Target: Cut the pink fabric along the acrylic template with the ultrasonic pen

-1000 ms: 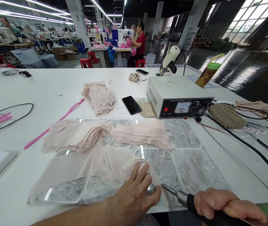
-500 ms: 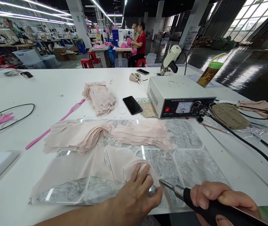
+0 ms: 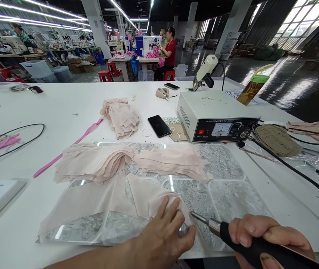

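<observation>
My left hand (image 3: 166, 233) lies over a thin beige fabric piece (image 3: 141, 192), its fingers spread and pressing the cloth onto the grey marble-patterned board (image 3: 226, 198). In my right hand (image 3: 263, 235) is a black-handled ultrasonic tool (image 3: 243, 239) with a pointed metal tip. That tip touches or nearly touches the fabric's right edge, just beyond my left thumb. Left of this piece, another flat beige panel (image 3: 83, 205) lies on the board. Behind them are two layered stacks of beige fabric, a left stack (image 3: 89, 160) and a right stack (image 3: 170, 160).
A white control box (image 3: 218, 112) with a dial stands at the back right, a black cable (image 3: 294, 164) running from its front. Near it lie a phone (image 3: 159, 126) and a gathered fabric bundle (image 3: 120, 117). A tilted bottle (image 3: 253, 87) stands behind. Co-workers sit at sewing machines beyond the table.
The whole view has shifted slightly. Both hands keep nearly the same place on the work, and the metal tip stays at the fabric's right edge.
</observation>
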`<state>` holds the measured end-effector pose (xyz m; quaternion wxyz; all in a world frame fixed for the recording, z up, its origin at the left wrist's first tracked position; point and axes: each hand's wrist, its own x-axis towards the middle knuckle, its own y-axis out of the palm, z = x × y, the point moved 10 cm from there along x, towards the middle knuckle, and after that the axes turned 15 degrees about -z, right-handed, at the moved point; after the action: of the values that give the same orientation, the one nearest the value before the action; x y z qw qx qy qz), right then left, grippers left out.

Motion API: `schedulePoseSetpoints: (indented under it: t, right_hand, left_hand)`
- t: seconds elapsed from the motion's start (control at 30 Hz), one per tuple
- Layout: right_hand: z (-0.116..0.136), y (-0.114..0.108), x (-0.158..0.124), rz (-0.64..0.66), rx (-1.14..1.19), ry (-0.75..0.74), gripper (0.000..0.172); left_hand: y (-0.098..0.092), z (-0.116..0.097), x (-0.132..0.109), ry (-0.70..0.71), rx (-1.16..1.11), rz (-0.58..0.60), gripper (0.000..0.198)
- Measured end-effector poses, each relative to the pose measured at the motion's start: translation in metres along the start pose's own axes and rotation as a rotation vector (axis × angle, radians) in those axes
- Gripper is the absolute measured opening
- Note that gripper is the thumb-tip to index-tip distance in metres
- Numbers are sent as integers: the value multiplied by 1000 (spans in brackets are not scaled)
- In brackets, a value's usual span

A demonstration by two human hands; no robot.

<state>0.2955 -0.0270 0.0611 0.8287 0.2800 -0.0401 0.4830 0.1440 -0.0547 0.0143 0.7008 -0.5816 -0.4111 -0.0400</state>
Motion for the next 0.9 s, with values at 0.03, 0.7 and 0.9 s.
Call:
schedulePoseSetpoints:
  t: [0.03,0.7,0.9]
  right_hand:
    - [-1,-1,0,-17,4,-3,12]
    - [-10,9,2,38,-33,37,15]
    - [-5,10,4,-24,-5,-3,16]
  left_hand:
    - [0,0,0,-2,6,-12,36]
    - [-4,0,3,26,62,-59,29]
    - [-2,-1,1,18,60,-80,30]
